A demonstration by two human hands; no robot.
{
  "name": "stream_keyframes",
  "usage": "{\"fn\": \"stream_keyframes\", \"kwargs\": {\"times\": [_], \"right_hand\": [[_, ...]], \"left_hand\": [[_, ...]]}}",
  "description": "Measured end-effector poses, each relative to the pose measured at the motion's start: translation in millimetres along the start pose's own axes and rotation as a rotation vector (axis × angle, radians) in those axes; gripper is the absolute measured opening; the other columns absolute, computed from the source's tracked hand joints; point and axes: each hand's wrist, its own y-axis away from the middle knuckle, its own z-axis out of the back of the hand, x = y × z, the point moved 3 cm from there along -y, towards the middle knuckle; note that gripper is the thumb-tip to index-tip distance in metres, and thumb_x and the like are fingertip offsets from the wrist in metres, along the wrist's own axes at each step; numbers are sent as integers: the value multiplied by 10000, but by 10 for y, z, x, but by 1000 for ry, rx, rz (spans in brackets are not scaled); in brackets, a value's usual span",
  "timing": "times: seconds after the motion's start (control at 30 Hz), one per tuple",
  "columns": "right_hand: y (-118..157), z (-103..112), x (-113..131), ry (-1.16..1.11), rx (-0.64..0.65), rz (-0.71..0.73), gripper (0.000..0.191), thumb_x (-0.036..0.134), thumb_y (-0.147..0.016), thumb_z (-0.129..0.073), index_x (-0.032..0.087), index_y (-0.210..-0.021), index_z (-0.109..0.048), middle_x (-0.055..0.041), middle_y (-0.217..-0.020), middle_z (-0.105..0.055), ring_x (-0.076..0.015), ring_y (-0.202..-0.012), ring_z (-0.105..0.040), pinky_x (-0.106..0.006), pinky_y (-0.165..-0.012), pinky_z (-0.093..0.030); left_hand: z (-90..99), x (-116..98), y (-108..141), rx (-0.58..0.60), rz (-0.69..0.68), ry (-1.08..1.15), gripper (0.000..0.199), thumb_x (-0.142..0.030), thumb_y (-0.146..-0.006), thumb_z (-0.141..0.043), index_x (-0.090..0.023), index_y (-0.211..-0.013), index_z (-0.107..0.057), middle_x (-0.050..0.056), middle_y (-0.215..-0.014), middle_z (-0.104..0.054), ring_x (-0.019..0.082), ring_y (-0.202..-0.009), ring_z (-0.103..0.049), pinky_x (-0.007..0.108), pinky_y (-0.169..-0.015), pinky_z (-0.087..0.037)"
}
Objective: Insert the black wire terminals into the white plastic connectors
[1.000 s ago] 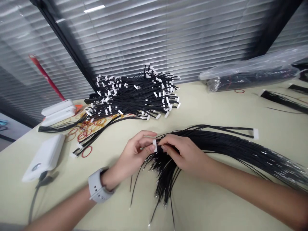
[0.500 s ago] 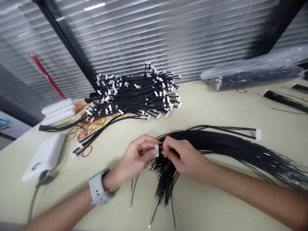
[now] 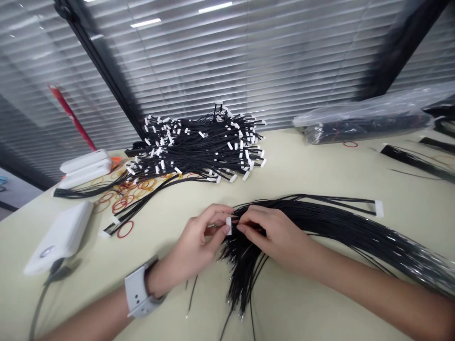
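Observation:
A small white connector (image 3: 229,226) is pinched between the thumb and fingers of my left hand (image 3: 199,239). Just to its right, the thumb and forefinger of my right hand (image 3: 275,234) are pressed together close to the connector; what they grip is too small to make out. Both hands are over the end of a thick bundle of black wires (image 3: 320,215), whose loose metal-tipped ends (image 3: 241,284) fan out below them. Another white connector (image 3: 378,208), with wires attached, lies along the bundle's far side at the right.
A big pile of black cables with white connectors (image 3: 199,142) lies at the back. Rubber bands (image 3: 122,203), a white power bank (image 3: 62,239) with a cable and stacked white boxes (image 3: 85,168) are at left. Plastic-wrapped wires (image 3: 366,125) lie back right.
The camera view has shifted slightly, so the scene sits a little lower. My right thumb and forefinger have straightened and come closer to the connector, which my left hand still holds.

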Motion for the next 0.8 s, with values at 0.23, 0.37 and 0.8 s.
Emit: {"fn": "stream_keyframes", "kwargs": {"times": [0.23, 0.37, 0.8], "right_hand": [[8, -37, 26, -51, -52, -3, 147, 142, -828, -466, 168, -688, -504, 39, -629, -494, -68, -557, -421, -202, -512, -299], [-1, -4, -44, -110, -48, -83, 150, 142, -822, -452, 174, -679, -484, 44, -610, -483, -70, -542, -415, -196, -491, -305], [-2, -50, -49, 86, -79, 76, 139, 173, -865, -454, 162, -764, -549, -6, -764, -551, -90, -627, -471, -221, -569, -345]], "left_hand": [[12, 3, 29, -9, -64, -129, 265, -158, -872, -462, -235, -1123, -495, 16, -919, -644, 123, -839, -598, 224, -705, -498], [40, 62, -39, -5, -59, -130, 248, -145, -867, -463, -213, -1104, -496, 25, -907, -648, 127, -823, -603, 238, -713, -487], [62, 109, -112, -1, 23, 31, 261, -182, -865, -489, -194, -1125, -471, 24, -859, -635, 117, -750, -552, 232, -638, -426]]}}
